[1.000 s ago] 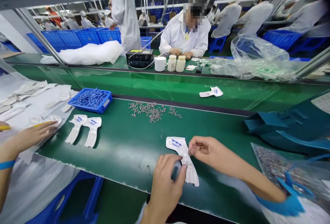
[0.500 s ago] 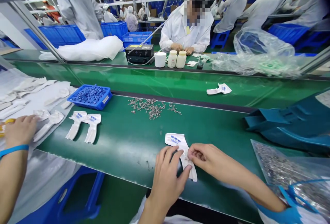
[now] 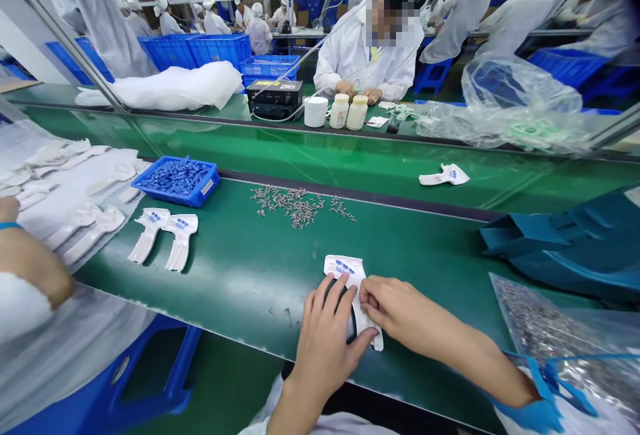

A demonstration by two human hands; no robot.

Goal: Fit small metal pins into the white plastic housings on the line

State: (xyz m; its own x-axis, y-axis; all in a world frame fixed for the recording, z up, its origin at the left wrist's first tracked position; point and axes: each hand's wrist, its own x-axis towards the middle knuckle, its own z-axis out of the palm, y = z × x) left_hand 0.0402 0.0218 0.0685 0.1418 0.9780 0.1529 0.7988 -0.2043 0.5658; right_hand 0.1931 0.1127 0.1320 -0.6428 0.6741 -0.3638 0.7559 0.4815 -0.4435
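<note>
"Where is the white piece (image 3: 345, 267)?"

"It lies flat on the green table (image 3: 240, 281), close to the near edge. The left hand (image 3: 325, 328) lies on it with fingers spread. The right hand (image 3: 395, 308) has its fingertips pressed together, pinching the piece at its middle."

"Is anything in the way?"

"The hands hide most of it. Something dark sits under the left hand; I cannot tell what."

"What else is around?"

"A heap of little metal bits (image 3: 295, 203) lies further back. A blue tray (image 3: 177, 180) is at the left, with two more white pieces (image 3: 165, 238) near it. A clear bag (image 3: 550, 328) is at the right. Another person's arm (image 3: 25, 261) shows far left."
</note>
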